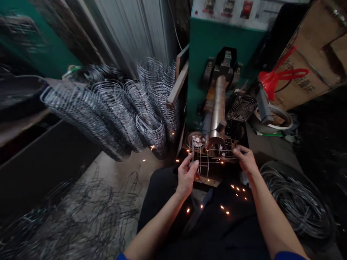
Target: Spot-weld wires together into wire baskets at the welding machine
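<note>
A wire grid frame (214, 153) of thin metal rods lies under the electrode arm (218, 108) of a green spot welding machine (214, 47). My left hand (187, 177) pinches a wire at the frame's left side. My right hand (245, 159) grips the frame's right edge. Orange sparks (225, 209) scatter below the frame, over my dark lap and onto the floor.
Stacks of finished wire frames (116, 108) lean at the left. Loose bent wires (67, 213) litter the floor at lower left. A coil of wire rings (295, 202) lies at right. A round fan guard (242, 107), a red ribbon (282, 76) and cardboard (317, 47) sit behind.
</note>
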Demonstrator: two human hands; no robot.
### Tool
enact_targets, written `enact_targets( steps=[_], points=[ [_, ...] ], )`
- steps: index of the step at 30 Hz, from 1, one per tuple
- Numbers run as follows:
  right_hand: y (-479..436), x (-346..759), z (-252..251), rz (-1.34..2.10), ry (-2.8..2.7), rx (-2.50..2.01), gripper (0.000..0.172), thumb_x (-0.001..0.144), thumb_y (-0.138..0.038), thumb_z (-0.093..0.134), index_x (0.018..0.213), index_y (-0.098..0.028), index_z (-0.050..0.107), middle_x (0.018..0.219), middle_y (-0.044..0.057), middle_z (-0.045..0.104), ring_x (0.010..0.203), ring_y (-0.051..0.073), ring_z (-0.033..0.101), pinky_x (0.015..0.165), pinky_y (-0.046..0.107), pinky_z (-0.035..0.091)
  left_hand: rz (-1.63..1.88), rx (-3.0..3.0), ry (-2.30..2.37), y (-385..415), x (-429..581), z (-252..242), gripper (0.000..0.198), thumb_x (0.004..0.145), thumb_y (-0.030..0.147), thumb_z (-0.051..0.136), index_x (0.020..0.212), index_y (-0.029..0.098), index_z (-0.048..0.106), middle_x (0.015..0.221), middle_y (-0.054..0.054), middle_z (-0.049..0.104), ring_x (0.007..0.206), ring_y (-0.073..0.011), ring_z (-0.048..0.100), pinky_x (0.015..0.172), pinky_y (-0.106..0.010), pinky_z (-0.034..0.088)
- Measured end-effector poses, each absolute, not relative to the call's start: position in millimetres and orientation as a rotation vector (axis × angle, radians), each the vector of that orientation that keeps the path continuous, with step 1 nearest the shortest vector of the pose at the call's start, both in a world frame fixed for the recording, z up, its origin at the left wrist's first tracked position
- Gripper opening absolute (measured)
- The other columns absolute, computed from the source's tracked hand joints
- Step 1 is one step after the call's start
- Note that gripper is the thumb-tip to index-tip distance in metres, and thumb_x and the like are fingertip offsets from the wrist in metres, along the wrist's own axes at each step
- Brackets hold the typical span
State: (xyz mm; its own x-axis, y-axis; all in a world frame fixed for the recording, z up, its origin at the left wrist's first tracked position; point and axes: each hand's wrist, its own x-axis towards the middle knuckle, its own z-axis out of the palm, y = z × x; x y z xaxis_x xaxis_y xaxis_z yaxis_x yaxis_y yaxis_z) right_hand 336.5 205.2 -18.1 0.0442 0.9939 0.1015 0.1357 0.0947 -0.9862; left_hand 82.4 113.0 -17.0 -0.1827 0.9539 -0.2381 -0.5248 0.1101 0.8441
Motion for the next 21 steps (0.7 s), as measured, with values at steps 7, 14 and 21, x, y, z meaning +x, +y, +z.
enact_targets(
  steps=[7, 14, 21],
  points=[
    [165, 323, -20, 0.713, -1.446, -1.201, 0.041, 0.09, -0.052, 0.067, 0.066, -0.02, 0.056, 0.101, 0.008, 0.062, 0.103, 0.026, 0.055, 0.09, 0.036, 0.041, 1.481, 0.555, 0.992, 113, 85, -17, 0.064, 0.079, 0.043, 0.077, 0.133, 0.015, 0.059, 0.058, 0.009, 0.05, 0.041, -0.0051, 0.043, 0.041, -0.02, 0.048],
    [165, 304, -8, 0.602, -1.499, -1.188, 0.038, 0.087, -0.048, 0.07, 0.065, -0.02, 0.059, 0.097, 0.007, 0.058, 0.098, 0.026, 0.054, 0.089, 0.037, 0.04, 1.519, 0.5, 0.999, 112, 88, -14, 0.066, 0.076, 0.045, 0.079, 0.131, 0.014, 0.061, 0.052, 0.011, 0.044, 0.04, -0.0046, 0.04, 0.04, -0.019, 0.047],
    [176, 295, -13, 0.562, -1.483, -1.247, 0.046, 0.083, -0.056, 0.073, 0.06, -0.021, 0.054, 0.09, 0.006, 0.055, 0.094, 0.026, 0.053, 0.085, 0.038, 0.041, 1.532, 0.496, 1.007, 117, 86, -15, 0.069, 0.075, 0.046, 0.079, 0.134, 0.014, 0.059, 0.06, 0.007, 0.056, 0.041, -0.0054, 0.046, 0.04, -0.02, 0.049]
  ],
)
